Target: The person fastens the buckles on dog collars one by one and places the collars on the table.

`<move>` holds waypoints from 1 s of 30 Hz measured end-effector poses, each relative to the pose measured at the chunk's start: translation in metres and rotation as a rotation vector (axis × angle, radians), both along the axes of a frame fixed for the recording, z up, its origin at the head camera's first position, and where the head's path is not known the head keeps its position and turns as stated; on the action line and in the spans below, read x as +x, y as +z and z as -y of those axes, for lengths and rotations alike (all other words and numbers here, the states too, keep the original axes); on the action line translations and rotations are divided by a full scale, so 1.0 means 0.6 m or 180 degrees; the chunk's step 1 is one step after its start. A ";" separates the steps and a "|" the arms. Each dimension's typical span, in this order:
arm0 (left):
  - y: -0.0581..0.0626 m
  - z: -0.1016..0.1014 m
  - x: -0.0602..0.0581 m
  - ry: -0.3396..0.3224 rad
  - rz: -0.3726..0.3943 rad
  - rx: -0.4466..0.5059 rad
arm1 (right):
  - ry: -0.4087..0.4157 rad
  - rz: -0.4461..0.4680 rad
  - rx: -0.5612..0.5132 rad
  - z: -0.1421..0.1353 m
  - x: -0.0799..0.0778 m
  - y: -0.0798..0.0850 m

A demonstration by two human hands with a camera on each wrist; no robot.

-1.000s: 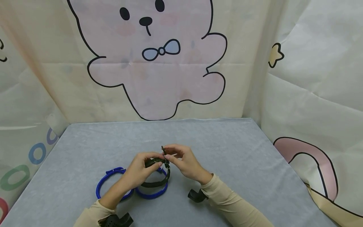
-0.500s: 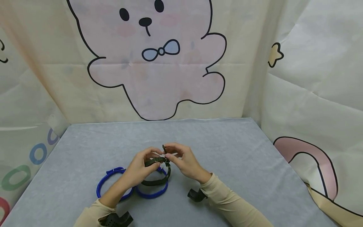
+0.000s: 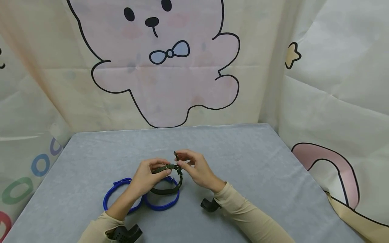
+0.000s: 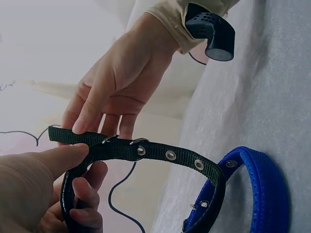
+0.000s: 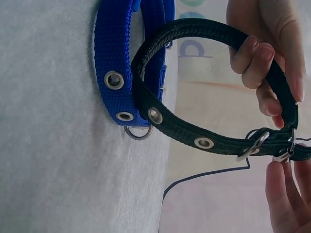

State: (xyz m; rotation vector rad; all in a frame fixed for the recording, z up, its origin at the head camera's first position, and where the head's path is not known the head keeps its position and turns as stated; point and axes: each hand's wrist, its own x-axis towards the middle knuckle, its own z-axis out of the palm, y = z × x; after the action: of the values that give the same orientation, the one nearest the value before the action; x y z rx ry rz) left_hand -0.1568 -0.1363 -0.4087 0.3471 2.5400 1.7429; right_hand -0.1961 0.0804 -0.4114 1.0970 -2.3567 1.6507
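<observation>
A dark green nylon collar (image 3: pixel 165 191) with metal eyelets hangs in a loop between both hands, over one of the blue collars in the head view. My left hand (image 3: pixel 145 176) grips its band between thumb and fingers, left of the buckle. My right hand (image 3: pixel 199 170) pinches the strap by the buckle, and the strap's tip sticks up beside the fingers. In the right wrist view the metal buckle (image 5: pixel 290 145) lies at the right fingertips, with a D-ring (image 5: pixel 253 146) close by. The left wrist view shows the free strap end (image 4: pixel 65 136) under the right thumb.
Two blue collars lie on the grey cloth-covered table (image 3: pixel 243 162): a left one (image 3: pixel 107 197), partly behind the left forearm, and a right one (image 3: pixel 162 207) under the green loop. Cartoon-printed curtains (image 3: pixel 255 67) stand around the table.
Both hands have risen slightly with the green collar. The left fingers have drawn back a little from the buckle, showing more of the band. The blue collars stay where they lay.
</observation>
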 end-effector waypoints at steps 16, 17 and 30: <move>-0.004 0.000 -0.002 0.0015 -0.0040 0.0159 | 0.0056 0.0058 -0.0149 -0.001 -0.002 0.001; -0.004 0.000 -0.001 0.0018 -0.0052 0.0159 | 0.0048 0.0061 -0.0140 0.000 -0.002 0.001; -0.011 -0.001 -0.001 0.0173 -0.0386 0.0104 | 0.0161 0.0110 0.0111 -0.005 0.003 0.010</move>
State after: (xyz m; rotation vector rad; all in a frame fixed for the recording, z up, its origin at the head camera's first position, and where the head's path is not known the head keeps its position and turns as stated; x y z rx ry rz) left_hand -0.1574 -0.1357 -0.4151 0.4010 2.6298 1.8385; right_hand -0.1945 0.0835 -0.4057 1.1527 -2.4072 1.6644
